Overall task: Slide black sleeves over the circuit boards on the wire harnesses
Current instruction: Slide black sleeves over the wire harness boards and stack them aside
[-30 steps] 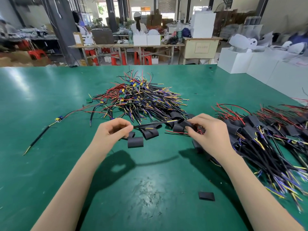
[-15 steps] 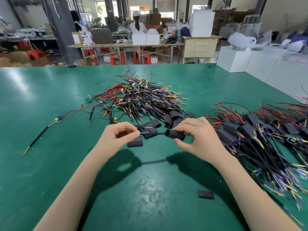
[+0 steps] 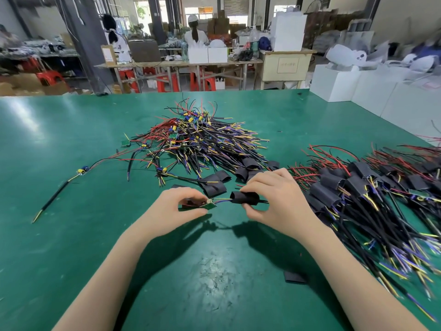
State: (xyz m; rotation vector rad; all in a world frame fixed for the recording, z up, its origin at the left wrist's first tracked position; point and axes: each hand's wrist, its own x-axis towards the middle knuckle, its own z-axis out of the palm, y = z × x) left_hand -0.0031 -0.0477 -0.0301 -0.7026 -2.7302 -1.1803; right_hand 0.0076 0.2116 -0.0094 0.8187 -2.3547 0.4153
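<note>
A: Black sleeve (image 3: 244, 197): where is it?

B: In the right hand (image 3: 279, 201), just above the green table (image 3: 71, 235), near its front middle. The fingers and thumb are curled round the tube, pinching it. Its open mouth faces left, toward the other hand.

A: And the circuit board (image 3: 210, 205)?

B: The left hand (image 3: 177, 207) pinches it between thumb and fingertips. It is a small green board, only partly visible past the fingers. Thin blue and yellow wires (image 3: 223, 200) run from it across the short gap into the sleeve's mouth. So the sleeve sits on the wires, just beside the board, not over it yet.

A: What lies around the hands?

B: Beyond them, a heap of bare harnesses (image 3: 198, 142), red, black, yellow and purple wires with small green boards among them. A few loose sleeves (image 3: 216, 185) lie at the near edge of that heap. To the right is a second pile of sleeved harnesses (image 3: 362, 189), black tubes already round their boards. One single harness (image 3: 81, 172) lies stretched out well to the left. One flat sleeve (image 3: 294, 277) lies alone on the table near the right forearm.

A: Anything behind the table?

B: White boxes (image 3: 334, 84) at the right, and a workbench (image 3: 181, 64) with a person seated beyond it, back turned.
</note>
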